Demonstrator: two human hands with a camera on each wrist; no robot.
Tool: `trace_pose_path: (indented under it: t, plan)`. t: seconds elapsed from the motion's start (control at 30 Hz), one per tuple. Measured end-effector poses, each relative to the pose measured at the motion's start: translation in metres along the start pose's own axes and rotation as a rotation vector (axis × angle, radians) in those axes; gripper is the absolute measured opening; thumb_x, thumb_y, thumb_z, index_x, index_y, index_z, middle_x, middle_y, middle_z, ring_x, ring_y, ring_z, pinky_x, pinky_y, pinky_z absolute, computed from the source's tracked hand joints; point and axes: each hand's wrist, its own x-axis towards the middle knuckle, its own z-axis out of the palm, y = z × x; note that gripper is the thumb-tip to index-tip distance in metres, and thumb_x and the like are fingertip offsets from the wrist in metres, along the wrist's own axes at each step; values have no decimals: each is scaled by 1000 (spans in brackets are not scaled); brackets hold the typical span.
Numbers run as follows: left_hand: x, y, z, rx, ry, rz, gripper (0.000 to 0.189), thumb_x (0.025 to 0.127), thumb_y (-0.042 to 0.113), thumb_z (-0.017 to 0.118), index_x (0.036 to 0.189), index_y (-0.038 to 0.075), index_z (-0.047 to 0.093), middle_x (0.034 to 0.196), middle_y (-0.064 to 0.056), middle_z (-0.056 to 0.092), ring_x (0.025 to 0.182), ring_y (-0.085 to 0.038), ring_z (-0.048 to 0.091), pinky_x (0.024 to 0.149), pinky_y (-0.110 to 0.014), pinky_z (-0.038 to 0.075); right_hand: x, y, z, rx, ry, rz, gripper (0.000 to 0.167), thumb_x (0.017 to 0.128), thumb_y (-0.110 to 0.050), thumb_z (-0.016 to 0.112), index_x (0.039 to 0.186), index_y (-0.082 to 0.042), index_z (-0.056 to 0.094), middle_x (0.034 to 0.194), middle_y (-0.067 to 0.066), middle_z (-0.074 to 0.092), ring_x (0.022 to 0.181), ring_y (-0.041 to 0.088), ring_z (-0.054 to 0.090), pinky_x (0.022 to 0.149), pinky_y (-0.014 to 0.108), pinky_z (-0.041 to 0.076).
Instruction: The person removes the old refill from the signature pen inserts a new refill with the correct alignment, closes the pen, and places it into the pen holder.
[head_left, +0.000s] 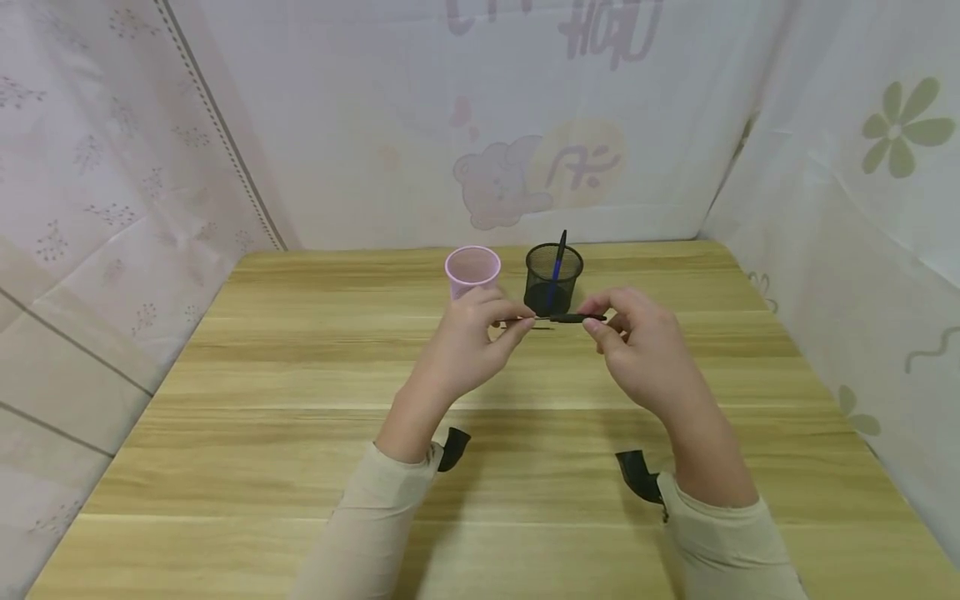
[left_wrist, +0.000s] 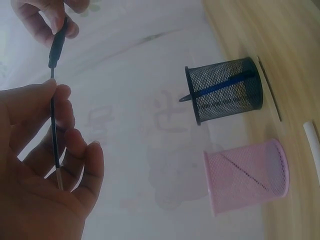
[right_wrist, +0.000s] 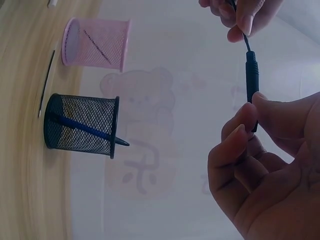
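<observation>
Head view: left hand [head_left: 468,337] and right hand [head_left: 637,342] meet at frame centre, raised above the wooden table [head_left: 300,467]; between them a thin black pen [head_left: 555,318] held level, lengthwise; left fingers pinch the slim end, right fingers pinch the thicker dark end, prob. so each hand can pull or twist its own half; just behind, upper centre, pink mesh cup [head_left: 472,270] and black mesh cup [head_left: 553,277] stand side by side, near but apart; blue pen [head_left: 557,267] leans upright in the black one; a thin dark rod lies on the table in front of the cups, partly hidden by the hands.

Left wrist view: left hand [left_wrist: 40,165] lower left, thumb and forefinger closed on the pen's [left_wrist: 55,115] slim shaft, pale tip resting by the palm; right-hand fingers upper left grip the thick section; black mesh cup [left_wrist: 225,90] w/ blue pen [left_wrist: 220,87] right of centre; pink mesh cup [left_wrist: 247,175] lower right; white stick [left_wrist: 312,145] at right edge, on the table.

Right wrist view: right hand [right_wrist: 270,165] lower right, thumb and forefinger clamped on the pen's thick barrel [right_wrist: 252,80]; left fingers at top edge hold the thin end; pink mesh cup [right_wrist: 97,44] upper left, black mesh cup [right_wrist: 82,125] left-centre, both on the table.
</observation>
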Motion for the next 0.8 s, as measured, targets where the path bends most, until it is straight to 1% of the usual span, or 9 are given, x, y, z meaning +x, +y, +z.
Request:
trace_pose_path:
  t: [0.13,0.27,0.4,0.57,0.67,0.8]
  plan:
    - [0,1,0,10,-2,2,12,100,14,75,105,6,82,94,-3,76,91,-16,66,85,-30,56,-2,0,2,-5,-11,-1,12,107,-8,62,116,-7,69,100,12,63,71,21,59,54,28,46]
    - [0,4,1,7,-7,1,13,101,14,73,107,5,82,98,-4,78,94,-17,68,87,-29,57,-2,-1,4,-1,-20,-6,12,107,-8,62,117,-8,69,99,13,63,71,21,59,54,28,46]
    - [0,6,2,-11,-23,-8,16,104,14,70,110,4,80,105,-6,80,96,-18,69,88,-31,59,-2,-2,7,11,-12,-21,11,106,-6,63,114,-8,70,97,13,62,70,22,59,54,28,46]
    - [1,8,7,-37,-45,-39,21,108,16,64,118,5,78,112,-6,80,100,-18,69,90,-35,61,-3,-2,10,0,-20,-18,12,106,-6,63,115,-9,71,98,12,63,70,21,60,56,28,48]
    - [2,10,10,-54,-49,-57,26,111,19,58,125,6,75,118,-6,78,106,-18,70,95,-37,60,-3,-2,12,5,-24,-14,13,106,-6,63,115,-8,71,99,12,64,71,21,61,57,29,49]
    - [4,13,13,-86,-56,-81,34,114,24,51,136,7,69,131,-8,75,119,-20,70,104,-37,59,-3,-1,15,13,-17,-25,12,105,-5,64,114,-7,71,101,11,66,72,21,62,58,29,49]
